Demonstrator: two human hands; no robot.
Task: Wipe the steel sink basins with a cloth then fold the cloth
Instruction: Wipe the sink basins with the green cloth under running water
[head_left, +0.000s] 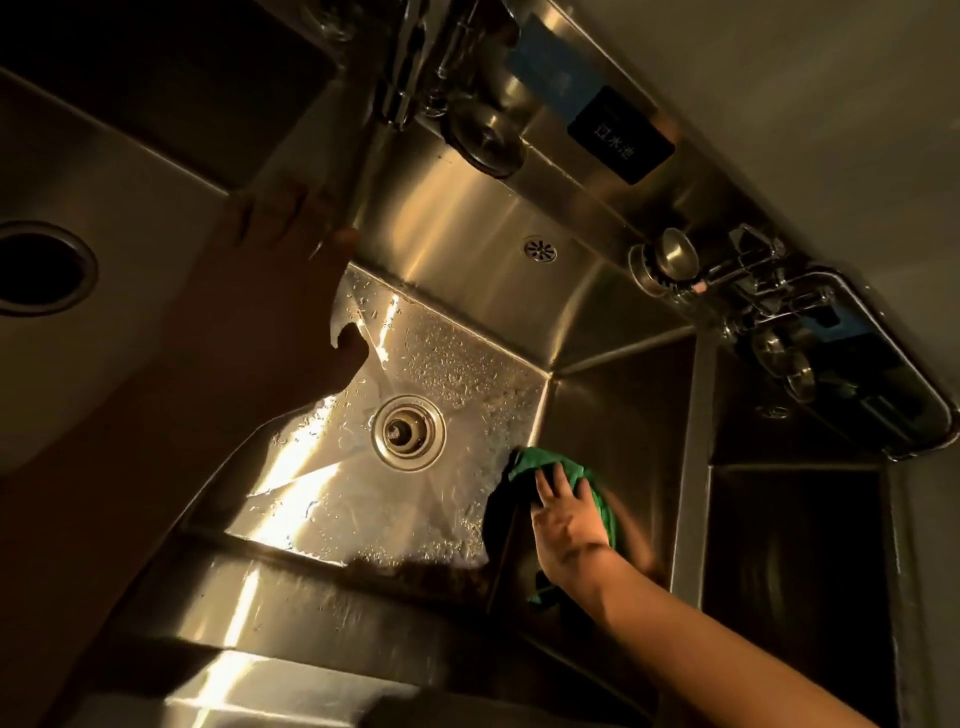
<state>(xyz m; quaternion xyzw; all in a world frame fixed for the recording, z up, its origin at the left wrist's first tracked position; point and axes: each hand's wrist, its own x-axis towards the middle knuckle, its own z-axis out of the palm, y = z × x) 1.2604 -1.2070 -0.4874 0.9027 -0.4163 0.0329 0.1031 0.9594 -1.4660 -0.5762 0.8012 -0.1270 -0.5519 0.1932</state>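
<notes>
right hand (566, 525) presses green cloth (537, 463) on basin wall (615, 410) | left hand (280, 291) on divider rim (366, 161)

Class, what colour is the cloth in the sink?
Green: the cloth, under the right hand, head view.

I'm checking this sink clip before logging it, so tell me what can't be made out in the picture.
All in the head view:
Green cloth: mostly covered by the right hand, lower part in shadow.
Left hand: dark and blurred, so whether it touches the divider is unclear.
Right basin: floor lost in shadow.
Faucet: cut off by the top edge.
</notes>
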